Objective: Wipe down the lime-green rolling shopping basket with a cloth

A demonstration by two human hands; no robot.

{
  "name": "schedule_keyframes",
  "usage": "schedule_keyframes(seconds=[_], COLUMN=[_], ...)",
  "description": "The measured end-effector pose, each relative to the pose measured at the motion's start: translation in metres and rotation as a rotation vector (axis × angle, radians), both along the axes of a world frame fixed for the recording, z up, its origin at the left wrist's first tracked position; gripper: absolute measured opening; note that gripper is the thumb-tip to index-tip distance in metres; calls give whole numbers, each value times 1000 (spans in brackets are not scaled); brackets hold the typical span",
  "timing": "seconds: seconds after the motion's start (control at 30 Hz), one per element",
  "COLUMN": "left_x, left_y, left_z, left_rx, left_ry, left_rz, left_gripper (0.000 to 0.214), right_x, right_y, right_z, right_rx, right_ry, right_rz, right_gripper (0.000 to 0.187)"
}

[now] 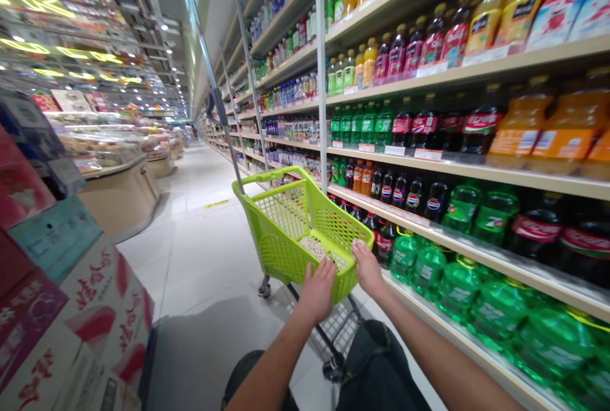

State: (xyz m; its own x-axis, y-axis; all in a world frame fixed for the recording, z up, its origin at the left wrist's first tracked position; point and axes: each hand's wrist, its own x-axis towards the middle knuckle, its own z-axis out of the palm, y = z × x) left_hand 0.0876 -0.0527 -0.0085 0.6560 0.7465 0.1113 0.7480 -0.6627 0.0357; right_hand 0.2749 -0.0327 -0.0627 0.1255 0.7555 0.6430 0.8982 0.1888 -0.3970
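Observation:
A lime-green shopping cart (279, 262) stands in the aisle close before my legs, with perforated plastic walls and a grey wheeled frame. My left hand (318, 287) is closed over the middle of the basket's near rim. At the rim's right corner, my right hand (366, 265) grips the edge, with its fingertips partly hidden. A light speckled item (313, 246) lies in the bottom of the basket, too blurred to name. A tall grey pole (212, 90) rises from the cart's far left corner.
Drink shelves (457, 150) run along the right, with large green bottles (495, 303) at the bottom, very near the cart. Stacked cartons (102, 296) stand at left. Beyond them is a rounded display counter (119, 198). The pale tiled floor (190, 258) stretches ahead.

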Motion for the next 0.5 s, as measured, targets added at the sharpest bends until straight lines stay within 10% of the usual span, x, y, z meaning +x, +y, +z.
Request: schedule_keyframes(seconds=[0.2, 0.5], left_x=[-24, -91], left_y=[35, 57], left_z=[7, 36], left_rx=[78, 131], left_ry=[65, 101], left_rz=[230, 412], left_gripper=[72, 75], right_x=[-50, -1], right_y=[-40, -38], right_z=[-15, -6], right_rx=[112, 10], right_ry=[54, -15], right_rz=[151, -45], right_gripper=[55, 47])
